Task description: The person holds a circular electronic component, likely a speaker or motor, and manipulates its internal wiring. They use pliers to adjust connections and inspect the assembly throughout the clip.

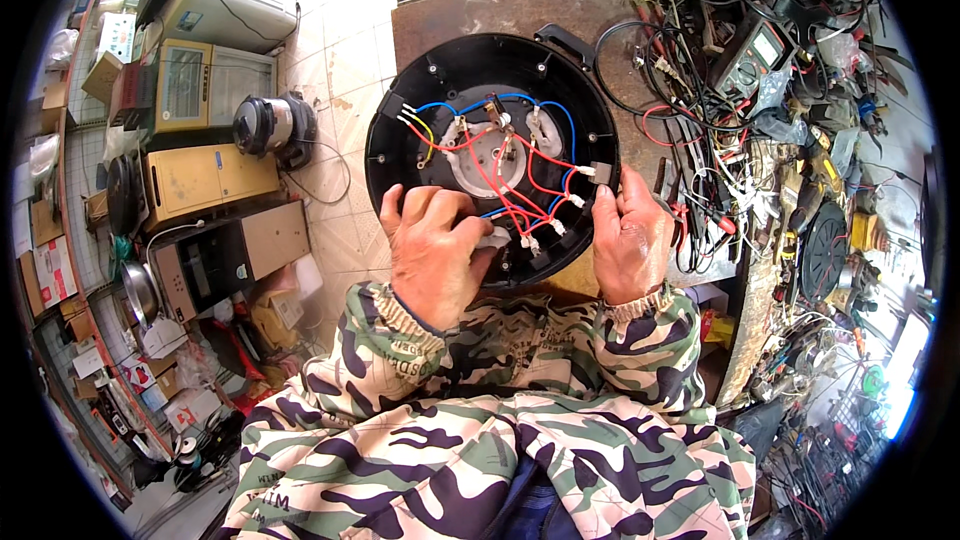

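A round black plastic appliance housing (391, 162), open side up, lies at the front of the worktable. Red, blue and yellow-green wires with white connectors run across its inside, around a pale ring-shaped part (462, 178) in the middle. My left hand (435, 250) is over the near left rim, its fingers bent inward and closed at a small white piece (497, 238); the fingertips are partly hidden. On the right, my right hand (634, 235) grips the housing's rim, thumb and fingers closed around it, just below a grey connector block (601, 173).
A multimeter (757, 58), cables and red-handled pliers (681, 222) crowd the worktable's right side. The worktable's brown top (450, 28) shows beyond the housing. On the tiled floor to the left stand an electric cooker (268, 125) and several larger appliances, with loaded shelves behind.
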`<state>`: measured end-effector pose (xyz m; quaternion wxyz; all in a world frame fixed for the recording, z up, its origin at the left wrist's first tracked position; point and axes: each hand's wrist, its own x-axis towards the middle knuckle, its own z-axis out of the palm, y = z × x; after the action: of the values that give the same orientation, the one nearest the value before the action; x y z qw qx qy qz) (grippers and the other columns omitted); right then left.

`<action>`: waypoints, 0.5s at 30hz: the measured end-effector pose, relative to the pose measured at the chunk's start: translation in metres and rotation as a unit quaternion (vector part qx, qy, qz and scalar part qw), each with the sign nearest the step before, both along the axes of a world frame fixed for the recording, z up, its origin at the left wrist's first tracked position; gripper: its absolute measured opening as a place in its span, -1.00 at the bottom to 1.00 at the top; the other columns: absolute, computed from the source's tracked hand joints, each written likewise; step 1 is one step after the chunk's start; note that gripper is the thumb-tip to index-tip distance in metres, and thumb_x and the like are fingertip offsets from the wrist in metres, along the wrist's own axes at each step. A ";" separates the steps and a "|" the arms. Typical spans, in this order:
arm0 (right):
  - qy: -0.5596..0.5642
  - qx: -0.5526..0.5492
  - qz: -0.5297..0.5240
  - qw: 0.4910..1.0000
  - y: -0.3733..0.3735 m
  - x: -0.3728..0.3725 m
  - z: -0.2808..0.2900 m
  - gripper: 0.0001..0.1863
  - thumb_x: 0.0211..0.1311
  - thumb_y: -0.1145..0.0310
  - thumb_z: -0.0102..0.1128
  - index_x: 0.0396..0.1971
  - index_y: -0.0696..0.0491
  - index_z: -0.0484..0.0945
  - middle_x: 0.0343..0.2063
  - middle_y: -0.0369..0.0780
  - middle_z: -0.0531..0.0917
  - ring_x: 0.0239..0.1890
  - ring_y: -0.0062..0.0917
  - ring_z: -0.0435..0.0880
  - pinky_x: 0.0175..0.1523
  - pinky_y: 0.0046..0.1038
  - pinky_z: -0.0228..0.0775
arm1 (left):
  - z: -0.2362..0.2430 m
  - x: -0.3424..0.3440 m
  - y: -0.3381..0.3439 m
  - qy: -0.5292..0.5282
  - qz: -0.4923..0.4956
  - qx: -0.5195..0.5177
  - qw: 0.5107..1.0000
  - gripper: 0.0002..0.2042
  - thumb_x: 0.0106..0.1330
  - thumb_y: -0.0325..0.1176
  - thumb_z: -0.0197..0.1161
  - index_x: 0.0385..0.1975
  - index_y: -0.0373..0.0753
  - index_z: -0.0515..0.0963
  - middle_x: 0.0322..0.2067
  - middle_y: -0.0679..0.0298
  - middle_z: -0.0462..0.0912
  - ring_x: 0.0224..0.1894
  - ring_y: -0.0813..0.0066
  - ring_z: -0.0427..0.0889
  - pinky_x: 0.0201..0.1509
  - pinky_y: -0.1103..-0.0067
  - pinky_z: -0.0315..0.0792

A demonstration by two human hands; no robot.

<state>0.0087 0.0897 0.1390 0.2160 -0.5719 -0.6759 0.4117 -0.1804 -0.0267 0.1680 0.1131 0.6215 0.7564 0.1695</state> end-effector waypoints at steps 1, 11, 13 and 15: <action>-0.004 0.000 0.002 1.000 0.001 0.001 0.000 -0.63 0.44 0.37 0.21 0.19 0.12 0.62 -0.32 0.12 0.76 -0.25 0.08 0.79 -0.15 -0.07 0.60 | -0.002 -0.003 -0.004 -0.013 0.008 0.006 1.000 -0.69 -0.20 -0.41 0.65 -0.39 -0.03 0.76 -0.15 0.35 0.66 0.09 0.18 0.55 0.37 0.08 0.18; 0.012 -0.007 0.007 1.000 0.002 0.001 0.003 -0.63 0.44 0.40 0.20 0.18 0.16 0.61 -0.30 0.13 0.76 -0.24 0.08 0.79 -0.15 -0.10 0.61 | -0.007 0.004 -0.005 0.014 0.012 0.009 1.000 -0.76 -0.09 -0.39 0.62 -0.36 -0.03 0.82 -0.09 0.32 0.66 0.15 0.16 0.53 0.42 0.01 0.10; 0.004 0.004 0.007 1.000 0.001 0.002 -0.001 -0.63 0.44 0.40 0.20 0.18 0.16 0.61 -0.29 0.14 0.75 -0.23 0.08 0.79 -0.15 -0.09 0.61 | -0.003 0.006 -0.003 0.018 0.012 -0.013 1.000 -0.77 -0.06 -0.38 0.60 -0.33 -0.04 0.83 -0.05 0.29 0.65 0.18 0.14 0.50 0.44 0.00 0.09; -0.001 0.007 0.006 1.000 0.001 0.002 -0.001 -0.63 0.44 0.40 0.20 0.18 0.16 0.61 -0.28 0.14 0.75 -0.23 0.08 0.79 -0.15 -0.09 0.61 | 0.004 0.010 -0.004 0.028 0.015 -0.044 0.999 -0.76 -0.01 -0.37 0.57 -0.28 -0.05 0.83 0.02 0.25 0.62 0.21 0.11 0.48 0.46 -0.01 0.07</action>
<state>0.0107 0.0911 0.1377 0.2162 -0.5667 -0.6825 0.4078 -0.1705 -0.0306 0.1716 0.1166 0.6090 0.7753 0.1206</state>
